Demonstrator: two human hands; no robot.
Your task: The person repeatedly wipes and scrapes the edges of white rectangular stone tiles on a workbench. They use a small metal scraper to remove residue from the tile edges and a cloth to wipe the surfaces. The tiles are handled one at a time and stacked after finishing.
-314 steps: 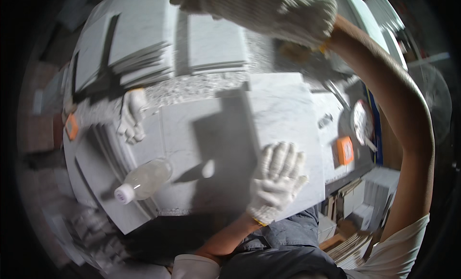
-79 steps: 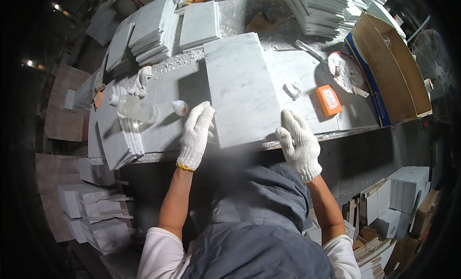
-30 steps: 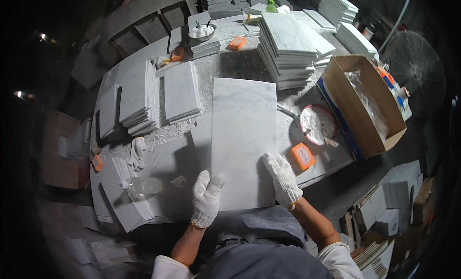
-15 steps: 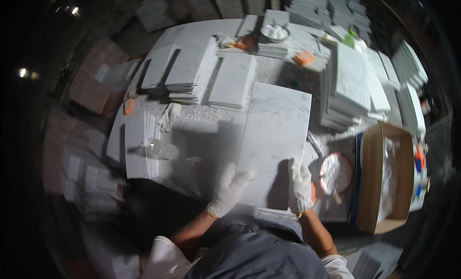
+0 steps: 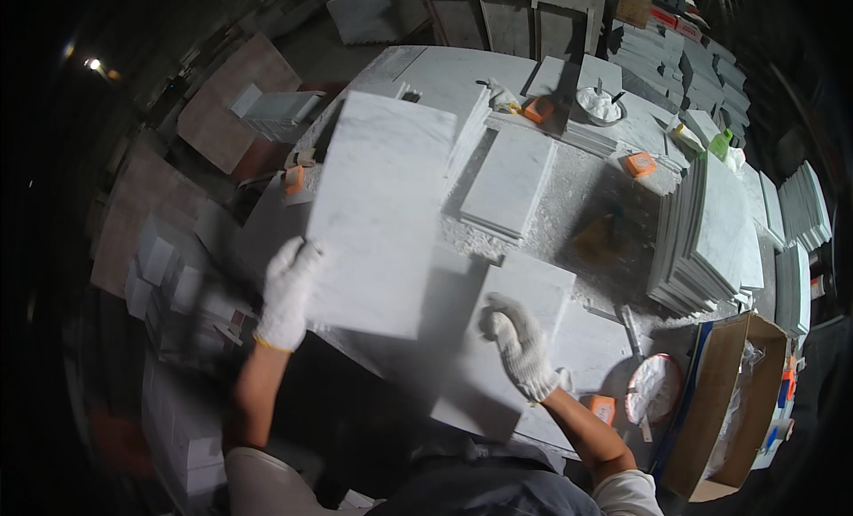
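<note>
My left hand (image 5: 294,289), in a white knit glove, is closed on the left edge of a large pale marble slab (image 5: 382,210). The slab is tilted up over the left part of the worktable, its lower edge blurred. My gloved right hand (image 5: 520,345) is over a second marble slab (image 5: 475,383) near the table's front. Its fingers are loosely bent and apart, with nothing visible between them; whether they touch that slab I cannot make out. Right of this hand are an orange box-like item (image 5: 600,408) and a red-rimmed bowl of white paste (image 5: 655,387).
Stacked slabs (image 5: 711,223) stand on the right, and a low stack (image 5: 509,178) lies mid-table. Beside the bowl is an open cardboard box (image 5: 755,374) with clear plastic inside. A metal bowl (image 5: 600,107) with white material and an orange item (image 5: 538,109) are at the back.
My left hand has moved left and now holds the large slab raised and tilted. My right hand has shifted left in the picture, over another slab. The whole view has turned.
</note>
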